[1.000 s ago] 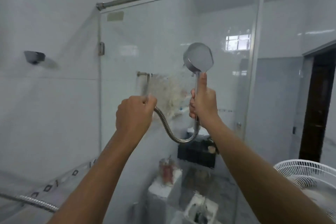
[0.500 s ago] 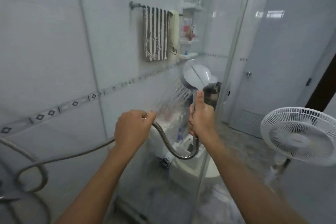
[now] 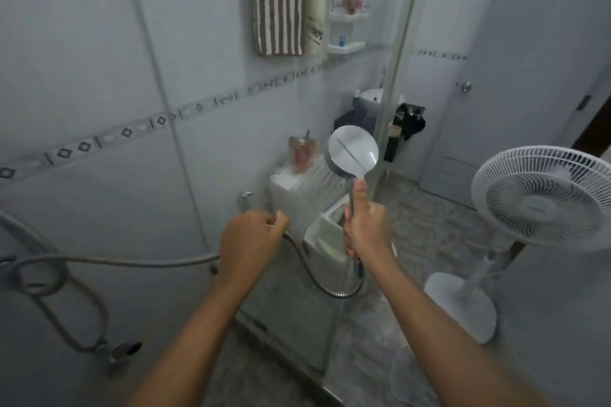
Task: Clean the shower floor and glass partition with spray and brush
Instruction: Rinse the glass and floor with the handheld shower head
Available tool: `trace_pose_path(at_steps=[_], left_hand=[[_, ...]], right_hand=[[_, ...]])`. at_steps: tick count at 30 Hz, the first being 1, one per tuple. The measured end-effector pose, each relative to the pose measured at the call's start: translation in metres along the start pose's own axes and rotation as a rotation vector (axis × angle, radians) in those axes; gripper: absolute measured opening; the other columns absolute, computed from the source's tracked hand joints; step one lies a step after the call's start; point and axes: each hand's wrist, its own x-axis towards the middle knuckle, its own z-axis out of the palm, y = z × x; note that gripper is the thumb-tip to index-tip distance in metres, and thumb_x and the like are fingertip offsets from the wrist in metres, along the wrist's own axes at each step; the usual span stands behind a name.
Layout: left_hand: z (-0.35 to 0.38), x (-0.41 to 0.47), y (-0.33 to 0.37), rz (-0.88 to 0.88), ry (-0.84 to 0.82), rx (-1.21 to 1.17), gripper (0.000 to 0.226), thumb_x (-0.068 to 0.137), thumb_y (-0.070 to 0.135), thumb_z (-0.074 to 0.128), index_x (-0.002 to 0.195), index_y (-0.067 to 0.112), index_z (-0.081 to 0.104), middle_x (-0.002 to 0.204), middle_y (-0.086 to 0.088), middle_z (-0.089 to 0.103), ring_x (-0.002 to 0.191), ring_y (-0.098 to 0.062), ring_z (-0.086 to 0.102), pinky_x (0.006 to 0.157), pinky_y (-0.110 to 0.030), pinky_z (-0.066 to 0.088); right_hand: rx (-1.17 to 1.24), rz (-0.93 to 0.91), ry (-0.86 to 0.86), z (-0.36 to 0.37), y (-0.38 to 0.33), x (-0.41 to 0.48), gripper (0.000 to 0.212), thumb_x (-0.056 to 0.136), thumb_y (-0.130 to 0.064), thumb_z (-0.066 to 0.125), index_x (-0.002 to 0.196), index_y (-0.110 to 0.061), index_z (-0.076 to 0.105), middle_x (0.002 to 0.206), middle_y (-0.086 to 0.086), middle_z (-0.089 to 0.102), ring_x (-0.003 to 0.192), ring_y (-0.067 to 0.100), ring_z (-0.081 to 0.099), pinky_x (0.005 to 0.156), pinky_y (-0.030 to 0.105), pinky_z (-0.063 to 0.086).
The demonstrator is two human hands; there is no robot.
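You are gripping the shower head by its handle in your right hand, fingers wrapped round the stem and thumb lying up along it. The round head is standing upright just in front of the glass partition, its back facing you, and water is streaking from it onto the glass. Your left hand is closing in a fist round the metal hose, near the glass and to the left of the head; the hose is sagging in a loop between your two hands. The shower floor is lying on your side of the partition. Behind the glass a striped towel is hanging. Past the partition's right edge a white fan is standing.
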Motion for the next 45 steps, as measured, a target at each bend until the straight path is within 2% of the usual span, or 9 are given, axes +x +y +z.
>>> trace_pose_path(at_steps=[8,14,20,25,30,33,37,43,45], left_hand=[[0.018,-0.030,0.005,-0.039,-0.056,0.010,0.059,0.091,0.038,0.057,0.047,0.010,0.028,0.055,-0.016,0.042,0.054,-0.038,0.044,0.051,-0.037,0.026],[0.017,-0.037,0.007,-0.038,-0.082,0.021,0.056,0.092,0.037,0.057,0.050,0.006,0.036,0.044,-0.006,0.023,0.039,-0.014,0.028,0.043,-0.032,0.019],[0.009,-0.031,0.008,-0.051,-0.054,-0.006,0.057,0.091,0.038,0.058,0.050,0.007,0.032,0.046,-0.009,0.024,0.043,-0.024,0.031,0.045,-0.036,0.020],[-0.020,-0.003,0.008,-0.061,0.046,-0.054,0.053,0.093,0.039,0.055,0.055,0.002,0.047,0.049,-0.010,0.037,0.053,-0.031,0.046,0.051,-0.036,0.031],[-0.049,0.028,-0.007,-0.056,0.154,-0.057,0.053,0.092,0.037,0.057,0.055,0.002,0.040,0.052,-0.013,0.036,0.055,-0.035,0.046,0.053,-0.041,0.040],[-0.073,0.052,-0.023,-0.066,0.214,-0.083,0.052,0.092,0.037,0.056,0.055,0.002,0.044,0.054,-0.018,0.046,0.056,-0.035,0.047,0.054,-0.039,0.037],[-0.109,0.091,-0.028,-0.020,0.284,-0.146,0.054,0.091,0.035,0.055,0.048,0.007,0.036,0.046,-0.008,0.037,0.052,-0.031,0.045,0.053,-0.037,0.038],[-0.178,0.163,0.005,0.122,0.397,-0.236,0.050,0.087,0.039,0.050,0.051,0.004,0.046,0.051,-0.018,0.049,0.049,-0.034,0.051,0.048,-0.039,0.041],[-0.201,0.183,0.017,0.175,0.422,-0.269,0.049,0.087,0.036,0.051,0.049,0.008,0.041,0.048,-0.015,0.042,0.045,-0.029,0.043,0.046,-0.035,0.035]], right_hand=[[-0.057,0.069,-0.006,-0.015,0.027,-0.021,0.075,0.089,-0.078,0.034,0.064,-0.008,0.046,0.048,0.009,0.034,0.038,0.019,0.033,0.039,0.025,0.031],[-0.111,0.081,-0.018,-0.019,0.028,-0.025,0.071,0.091,-0.076,0.032,0.066,-0.010,0.046,0.050,0.010,0.035,0.040,0.019,0.035,0.039,0.026,0.032],[-0.120,0.081,-0.013,-0.015,0.016,-0.017,0.072,0.090,-0.077,0.033,0.066,-0.010,0.046,0.052,0.011,0.036,0.037,0.018,0.035,0.037,0.023,0.032],[-0.041,0.029,-0.047,0.005,-0.017,-0.001,0.073,0.086,-0.081,0.035,0.069,-0.012,0.049,0.051,0.011,0.037,0.036,0.017,0.034,0.037,0.024,0.032],[0.017,-0.055,-0.059,0.038,-0.054,0.017,0.071,0.088,-0.079,0.036,0.069,-0.011,0.049,0.047,0.006,0.034,0.037,0.016,0.032,0.038,0.025,0.030],[0.063,-0.110,-0.055,0.063,-0.080,0.030,0.072,0.090,-0.076,0.036,0.066,-0.009,0.047,0.045,0.005,0.033,0.035,0.017,0.030,0.038,0.025,0.030],[0.102,-0.185,-0.073,0.095,-0.122,0.048,0.069,0.094,-0.070,0.035,0.067,-0.008,0.048,0.047,0.007,0.032,0.035,0.016,0.030,0.038,0.024,0.030],[0.191,-0.248,-0.029,0.134,-0.192,0.076,0.069,0.090,-0.077,0.034,0.067,-0.013,0.045,0.046,0.002,0.034,0.035,0.015,0.032,0.038,0.021,0.030],[0.222,-0.298,0.014,0.139,-0.219,0.086,0.071,0.088,-0.079,0.034,0.074,-0.011,0.050,0.047,0.003,0.035,0.036,0.016,0.033,0.039,0.023,0.031]])
